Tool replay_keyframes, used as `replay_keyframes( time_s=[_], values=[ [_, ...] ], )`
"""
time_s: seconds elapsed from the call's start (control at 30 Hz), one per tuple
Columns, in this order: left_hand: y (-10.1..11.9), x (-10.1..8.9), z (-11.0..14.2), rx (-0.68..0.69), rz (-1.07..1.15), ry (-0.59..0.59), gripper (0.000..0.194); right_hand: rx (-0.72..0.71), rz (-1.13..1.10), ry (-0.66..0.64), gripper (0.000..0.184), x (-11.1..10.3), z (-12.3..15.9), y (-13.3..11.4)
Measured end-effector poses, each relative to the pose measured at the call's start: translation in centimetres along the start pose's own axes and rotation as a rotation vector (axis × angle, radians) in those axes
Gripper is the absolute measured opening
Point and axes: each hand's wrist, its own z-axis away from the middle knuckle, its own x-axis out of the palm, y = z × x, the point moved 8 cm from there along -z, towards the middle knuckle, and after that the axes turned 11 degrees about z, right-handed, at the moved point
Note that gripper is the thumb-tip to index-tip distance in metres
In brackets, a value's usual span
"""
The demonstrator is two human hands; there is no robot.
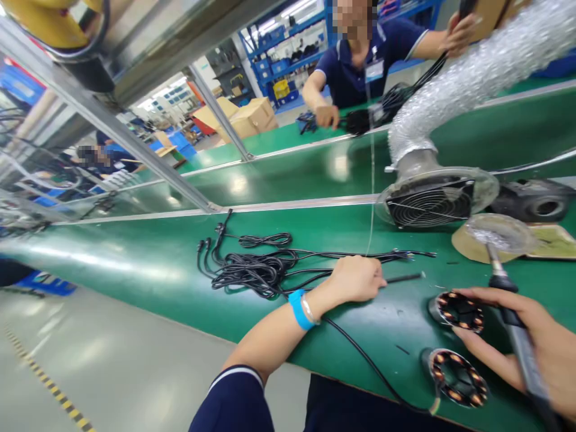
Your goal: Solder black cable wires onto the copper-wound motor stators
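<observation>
My left hand [357, 279] is closed around a black cable [405, 278], whose end sticks out to the right past my fingers. Beside and behind that wrist lies a tangled bundle of black power cables [252, 271]. Thumb and forefinger of my right hand [531, 336] grip the sides of a motor stator [458, 312] with copper windings. A soldering iron [517, 336] also rests in this hand, its metal tip pointing away from me. Nearer the table edge, a second stator [456, 378] lies on the green table, with a black cable attached.
A fume extractor fan [427, 207] with a silver duct [468, 84] stands behind. In front of it are a round clear dish [492, 237] and a yellow sponge tray [553, 240]. Opposite, a co-worker [360, 66] handles black cables. Metal posts [153, 156] rise on the left.
</observation>
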Motion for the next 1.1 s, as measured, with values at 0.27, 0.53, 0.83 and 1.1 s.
replay_keyframes(
  time_s=[0.27, 0.53, 0.83, 1.1],
  values=[
    [3.6, 0.5, 3.4, 0.152, 0.676, -0.204, 0.025, 0.074, -0.318, 0.101, 0.042, -2.9, -1.6, -4.0],
    [3.0, -0.3, 3.3, 0.201, 0.458, -0.119, 0.025, 0.287, -0.389, 0.033, 0.04, -0.7, -2.1, -3.3],
    [1.2, -1.7, 1.6, 0.186, 0.183, 0.056, 0.024, 0.393, -0.466, 0.043, 0.034, 0.6, -2.6, -2.6],
    [2.8, -1.6, 2.5, 0.337, 0.289, 0.043, 0.024, 0.234, -0.564, 0.108, 0.03, -0.9, -3.6, -5.3]
  ],
)
